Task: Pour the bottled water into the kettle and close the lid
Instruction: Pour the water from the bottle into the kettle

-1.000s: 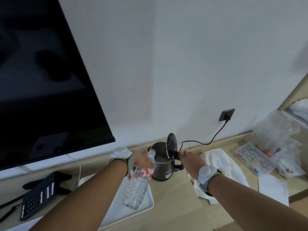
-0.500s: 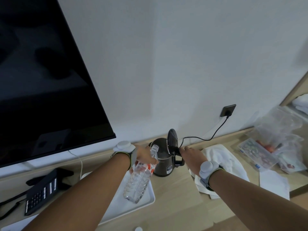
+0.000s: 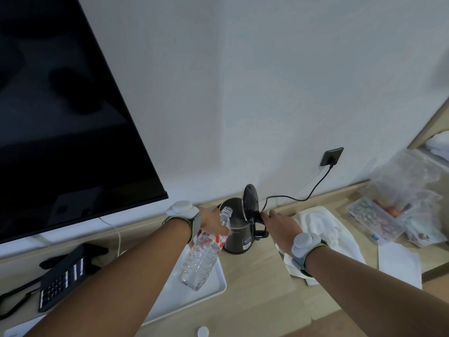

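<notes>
A dark electric kettle (image 3: 239, 240) stands on the wooden desk by the wall, its lid (image 3: 250, 201) flipped upright and open. My left hand (image 3: 211, 223) grips a clear plastic water bottle (image 3: 201, 259) with a red label, uncapped, tilted with its mouth at the kettle's opening. My right hand (image 3: 279, 223) rests at the top of the kettle's handle, just below the raised lid. A white bottle cap (image 3: 203, 332) lies on the desk near the bottom edge.
A white tray (image 3: 175, 295) lies under the bottle. A black desk phone (image 3: 62, 278) sits at the left below the large TV (image 3: 60, 117). The kettle's cord (image 3: 303, 198) runs to a wall socket. A white towel (image 3: 323, 229) and plastic bags with a snack box (image 3: 374, 218) lie at the right.
The view has shifted slightly. My left hand has raised the bottle's mouth a little closer over the kettle opening. My right hand stays at the kettle handle.
</notes>
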Motion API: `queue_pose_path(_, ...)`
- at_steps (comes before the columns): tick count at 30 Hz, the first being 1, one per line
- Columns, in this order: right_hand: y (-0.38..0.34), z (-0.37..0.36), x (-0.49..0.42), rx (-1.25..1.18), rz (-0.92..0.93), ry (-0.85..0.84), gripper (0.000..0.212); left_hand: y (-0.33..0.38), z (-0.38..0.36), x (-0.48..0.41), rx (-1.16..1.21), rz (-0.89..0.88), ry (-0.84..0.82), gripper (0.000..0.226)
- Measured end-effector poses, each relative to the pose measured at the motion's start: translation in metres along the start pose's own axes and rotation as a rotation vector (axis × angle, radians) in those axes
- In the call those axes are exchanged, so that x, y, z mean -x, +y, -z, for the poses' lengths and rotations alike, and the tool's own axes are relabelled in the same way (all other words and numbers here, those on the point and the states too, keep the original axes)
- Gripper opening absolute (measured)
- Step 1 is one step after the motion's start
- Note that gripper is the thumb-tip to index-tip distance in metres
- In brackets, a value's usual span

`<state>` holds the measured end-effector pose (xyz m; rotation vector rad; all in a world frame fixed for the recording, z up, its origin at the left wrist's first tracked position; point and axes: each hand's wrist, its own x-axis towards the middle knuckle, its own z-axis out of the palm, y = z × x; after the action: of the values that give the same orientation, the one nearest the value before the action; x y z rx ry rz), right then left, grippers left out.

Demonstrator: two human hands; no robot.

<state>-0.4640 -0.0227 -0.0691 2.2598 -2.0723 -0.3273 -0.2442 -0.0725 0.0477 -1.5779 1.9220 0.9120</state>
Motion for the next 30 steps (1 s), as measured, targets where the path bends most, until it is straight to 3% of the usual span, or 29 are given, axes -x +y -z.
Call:
queue_pose_path(5, 0.0, 0.0, 0.001, 0.004, -0.001, -0.013, 0.043, -0.002, -0.003, 0.002, 0.062, -0.053, 0.018, 0.071)
queue_pose_path(16, 0.001, -0.011, 0.0, -0.044, -0.004, 0.0, 0.055, 0.011, -0.009, 0.006, -0.062, 0.031, 0.087, 0.062)
queue_pose_path(20, 0.0, -0.015, -0.001, -0.058, -0.011, 0.01, 0.06, 0.006, -0.004, 0.007, 0.007, -0.068, 0.074, 0.071)
queue_pose_path(30, 0.0, -0.017, -0.002, -0.137, -0.018, -0.002, 0.063, 0.002, -0.005, -0.005, 0.018, -0.109, 0.095, 0.071)
